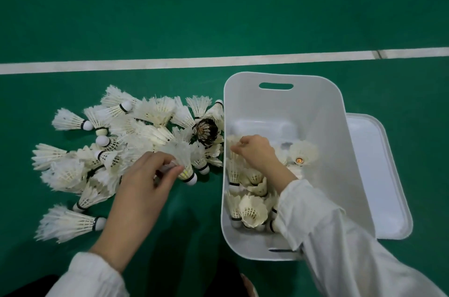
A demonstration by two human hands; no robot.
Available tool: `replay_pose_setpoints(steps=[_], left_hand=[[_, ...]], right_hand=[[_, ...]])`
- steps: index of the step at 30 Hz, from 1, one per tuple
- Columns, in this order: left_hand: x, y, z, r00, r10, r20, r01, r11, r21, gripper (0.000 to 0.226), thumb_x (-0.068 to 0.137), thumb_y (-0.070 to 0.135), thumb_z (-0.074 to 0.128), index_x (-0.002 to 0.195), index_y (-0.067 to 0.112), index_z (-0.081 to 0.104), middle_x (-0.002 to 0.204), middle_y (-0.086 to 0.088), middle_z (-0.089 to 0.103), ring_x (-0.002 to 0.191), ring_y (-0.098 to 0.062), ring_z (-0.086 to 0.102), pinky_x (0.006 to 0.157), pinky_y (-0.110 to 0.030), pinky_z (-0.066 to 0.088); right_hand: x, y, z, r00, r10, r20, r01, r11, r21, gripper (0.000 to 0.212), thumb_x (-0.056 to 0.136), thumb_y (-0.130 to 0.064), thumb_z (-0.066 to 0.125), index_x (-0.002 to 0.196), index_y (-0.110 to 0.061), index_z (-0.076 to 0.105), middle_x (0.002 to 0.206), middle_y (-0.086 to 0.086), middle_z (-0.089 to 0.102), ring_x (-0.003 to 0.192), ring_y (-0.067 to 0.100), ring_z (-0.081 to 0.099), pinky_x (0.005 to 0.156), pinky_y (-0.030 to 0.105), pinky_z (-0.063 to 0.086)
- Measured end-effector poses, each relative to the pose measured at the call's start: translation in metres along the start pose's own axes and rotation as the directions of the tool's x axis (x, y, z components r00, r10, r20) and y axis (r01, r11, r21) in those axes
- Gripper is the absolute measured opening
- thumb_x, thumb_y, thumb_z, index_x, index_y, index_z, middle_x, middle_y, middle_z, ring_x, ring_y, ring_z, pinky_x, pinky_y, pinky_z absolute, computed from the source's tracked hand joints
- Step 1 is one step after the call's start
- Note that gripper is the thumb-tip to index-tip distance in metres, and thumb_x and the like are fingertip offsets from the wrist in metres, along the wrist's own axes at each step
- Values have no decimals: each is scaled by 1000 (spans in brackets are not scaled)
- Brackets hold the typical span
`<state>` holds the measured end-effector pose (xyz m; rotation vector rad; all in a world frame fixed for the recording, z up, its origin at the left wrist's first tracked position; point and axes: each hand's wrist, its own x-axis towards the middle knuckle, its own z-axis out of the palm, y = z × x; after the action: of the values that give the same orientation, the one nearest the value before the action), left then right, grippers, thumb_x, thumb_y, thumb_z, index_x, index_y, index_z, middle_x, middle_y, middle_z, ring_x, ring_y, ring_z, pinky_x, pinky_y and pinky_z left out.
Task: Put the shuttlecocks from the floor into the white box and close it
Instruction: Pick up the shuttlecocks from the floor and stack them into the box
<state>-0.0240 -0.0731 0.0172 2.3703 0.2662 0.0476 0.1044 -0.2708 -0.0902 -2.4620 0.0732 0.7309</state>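
Nearest, the left hand [143,182] reaches palm-down over the green floor [218,17], pinching a shuttlecock [183,163] at the pile [116,148] edge. The right hand [257,150] (wrist bent, fingers curled on feathers) dips into the white box [323,126], partly filled. Its lid [379,175] lies right.

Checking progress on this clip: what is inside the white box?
The white box holds several shuttlecocks along its left side, plus the right hand. The sleeve hides part of the bottom.
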Motion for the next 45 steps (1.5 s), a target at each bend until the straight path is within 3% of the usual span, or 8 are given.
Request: replay_pose_setpoints(steps=[9, 12, 16, 20, 23, 30, 37, 45], left_hand=[[11, 12, 14, 999, 18, 38, -18, 1000, 10, 6, 81, 18, 67, 82, 16, 62, 80, 5, 56, 75, -15, 52, 67, -8, 35], [13, 17, 10, 998, 50, 28, -50, 999, 2, 6, 82, 19, 66, 82, 16, 61, 81, 5, 57, 77, -16, 52, 67, -10, 35], [19, 29, 0, 997, 77, 7, -76, 996, -47, 6, 84, 23, 62, 83, 18, 61, 83, 9, 57, 78, -7, 51, 67, -11, 39], [26, 57, -3, 989, 144, 32, -139, 982, -132, 7, 85, 28, 61, 84, 21, 59, 83, 12, 56, 77, -3, 52, 64, -15, 42], [34, 76, 1, 964, 261, 58, -253, 961, -114, 9, 86, 28, 60, 89, 19, 60, 84, 11, 53, 78, -7, 53, 70, -22, 44], [43, 58, -22, 993, 112, -34, -116, 977, -178, 16, 90, 29, 54, 106, 30, 54, 101, 23, 50, 89, 8, 54, 68, -1, 41], [28, -42, -13, 923, -214, 321, 143, 962, 231, 2, 90, 30, 54, 88, 30, 56, 88, 4, 65, 73, -5, 56, 60, -24, 38], [2, -76, -13, 895, -288, 341, 221, 949, 224, 19, 88, 23, 59, 76, 36, 52, 78, 7, 64, 73, -10, 59, 68, -27, 45]], right_hand=[[-10, 1, -1, 989, -37, 143, 76, 958, -277, 35, 89, -42, 49, 105, -14, 63, 116, 13, 51, 110, 32, 50, 95, 46, 43], [-26, -8, -18, 992, -118, 35, 122, 983, -139, 42, 86, -37, 56, 123, -16, 52, 130, 9, 41, 120, 27, 44, 101, 45, 40], [-75, -35, -67, 892, -363, -269, 411, 899, 150, 37, 87, -17, 60, 122, -26, 50, 120, -9, 46, 102, 8, 51, 90, 24, 46], [-114, -61, -92, 776, -627, -70, 631, 770, 93, 48, 85, -16, 64, 126, -34, 47, 127, -11, 42, 103, 2, 45, 83, 9, 38], [-111, -69, -92, 752, -657, -58, 657, 754, -13, 27, 82, -11, 65, 107, -15, 56, 118, -1, 51, 99, 10, 48, 80, 22, 43], [-98, -28, -133, 854, -290, -431, 354, 932, 75, 13, 90, -25, 57, 90, -12, 57, 82, -3, 57, 72, 4, 52, 58, 20, 37], [-35, 14, -57, 986, -134, -101, 122, 985, -120, 17, 95, -22, 46, 81, -14, 51, 73, 0, 49, 76, 24, 49, 64, 29, 32], [-24, 19, -32, 996, 48, 80, -25, 962, -272, 20, 89, -25, 43, 73, -15, 50, 85, 9, 57, 89, 29, 58, 68, 29, 38]])
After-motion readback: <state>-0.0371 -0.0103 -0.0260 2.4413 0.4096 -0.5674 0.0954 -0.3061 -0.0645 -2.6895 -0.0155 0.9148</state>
